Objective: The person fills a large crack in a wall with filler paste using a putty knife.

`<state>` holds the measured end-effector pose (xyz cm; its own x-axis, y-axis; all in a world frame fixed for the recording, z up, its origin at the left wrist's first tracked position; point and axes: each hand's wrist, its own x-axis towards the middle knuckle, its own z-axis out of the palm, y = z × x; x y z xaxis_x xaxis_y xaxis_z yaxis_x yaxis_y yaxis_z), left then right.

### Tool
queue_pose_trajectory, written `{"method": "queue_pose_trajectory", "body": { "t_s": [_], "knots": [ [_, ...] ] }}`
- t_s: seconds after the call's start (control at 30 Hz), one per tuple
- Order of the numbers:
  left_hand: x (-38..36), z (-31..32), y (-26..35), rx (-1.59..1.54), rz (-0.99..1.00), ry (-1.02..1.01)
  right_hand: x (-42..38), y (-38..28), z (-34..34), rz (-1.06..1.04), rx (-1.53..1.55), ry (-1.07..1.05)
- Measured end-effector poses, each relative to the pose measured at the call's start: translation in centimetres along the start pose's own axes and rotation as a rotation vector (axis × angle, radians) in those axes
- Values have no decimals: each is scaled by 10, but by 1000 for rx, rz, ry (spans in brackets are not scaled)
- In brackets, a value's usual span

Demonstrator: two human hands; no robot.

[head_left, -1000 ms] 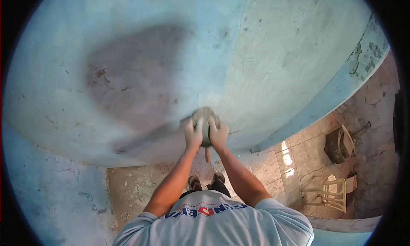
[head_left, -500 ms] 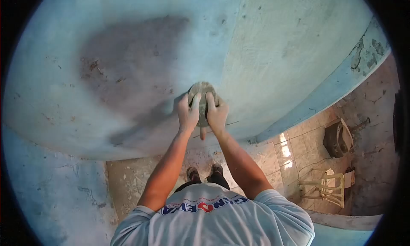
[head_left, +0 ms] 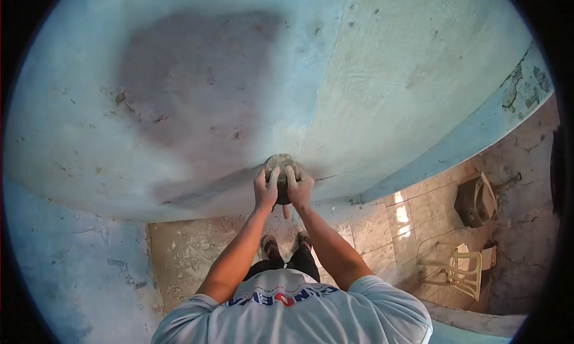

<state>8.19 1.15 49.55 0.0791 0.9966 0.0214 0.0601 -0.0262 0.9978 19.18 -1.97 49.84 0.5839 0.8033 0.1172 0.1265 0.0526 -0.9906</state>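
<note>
Head cam looks down over the person's shoulders, and both sets of fingers (head_left: 273,178) are curled around a round, grey, dusty pad (head_left: 281,167) pressed flat against the pale blue wall (head_left: 388,75). Left hand (head_left: 265,190) has it on the left edge, right hand (head_left: 299,190) on the right edge, fingertips lying up over the back of it, so both hands are closed on the thing with no real gap showing. A short stub (head_left: 287,211) pokes out below between the wrists, probably a handle, though it's too small to be sure. My guess is the pad is light and fairly stiff, with a rough face that drags on the plaster, so the two-handed hold at the rim looks sensible for keeping it flat instead of letting it tip. Dust probably makes it a bit slippery in the palms. Out from there, a big darker patch (head_left: 197,75) sits on the wall up and to the left. Below are the tiled floor (head_left: 197,254) with scattered debris, the person's shoes (head_left: 269,246), and off to the right a pale plastic chair (head_left: 457,272).
</note>
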Motion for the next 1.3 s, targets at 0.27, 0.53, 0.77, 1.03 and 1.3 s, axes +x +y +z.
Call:
{"method": "queue_pose_trajectory", "body": {
  "t_s": [0.27, 0.53, 0.77, 1.03, 1.3],
  "knots": [
    [-30, 12, -99, 284, -6, 197, -29, 29, -8, 59, -153, 19],
    [-8, -8, 16, 9, 47, -19, -8, -7, -1, 52, -82, -27],
    [-8, -6, -28, 93, -21, 32, -14, 31, -1, 119, -136, -16],
    [-28, -6, -26, 51, 10, 28, -31, 37, -5, 116, -130, -11],
    [3, -10, 12, -1, 13, -31, 0, -19, 6, -25, -30, 16]
  ]
}}
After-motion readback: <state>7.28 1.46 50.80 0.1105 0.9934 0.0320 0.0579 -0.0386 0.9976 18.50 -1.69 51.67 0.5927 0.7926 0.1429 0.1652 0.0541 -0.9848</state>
